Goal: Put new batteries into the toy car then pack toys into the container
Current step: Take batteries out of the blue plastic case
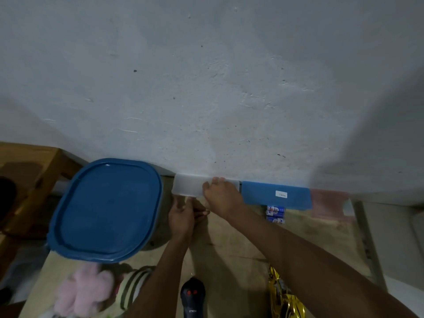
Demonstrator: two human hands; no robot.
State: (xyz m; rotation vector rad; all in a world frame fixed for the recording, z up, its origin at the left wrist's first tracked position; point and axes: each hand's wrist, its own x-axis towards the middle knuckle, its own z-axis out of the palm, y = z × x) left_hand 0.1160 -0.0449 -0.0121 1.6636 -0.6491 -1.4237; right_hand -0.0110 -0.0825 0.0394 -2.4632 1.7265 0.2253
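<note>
Both hands work at the far edge of the desk [241, 246], against the wall [206, 76]. The right hand [221, 197] lies palm down over the near right corner of a translucent white box [188, 186], its fingers [214, 181] curled over the box's top edge and touching it. The left hand [182, 215] sits just below the box's front edge, fingers bent upward against its underside; whether they pinch something small there cannot be told. Both forearms reach in from the lower right, the right one crossing above the left.

Just right of the white box stands one blue box [276, 195] with a small white label, and beyond that one pale pink box [330, 203]. Two batteries [275, 214] in blue and white wrap lie side by side on the desk just below the blue box, near the right wrist but apart from it.

The one container [105, 210], closed under a blue lid, sits left of the hands, touching neither. Along the near edge lie one pink plush toy [85, 290], one striped plush toy [132, 285] touching it, one dark remote control [192, 297] with red buttons between the forearms, and one gold toy car [283, 294], partly hidden under the right forearm.
</note>
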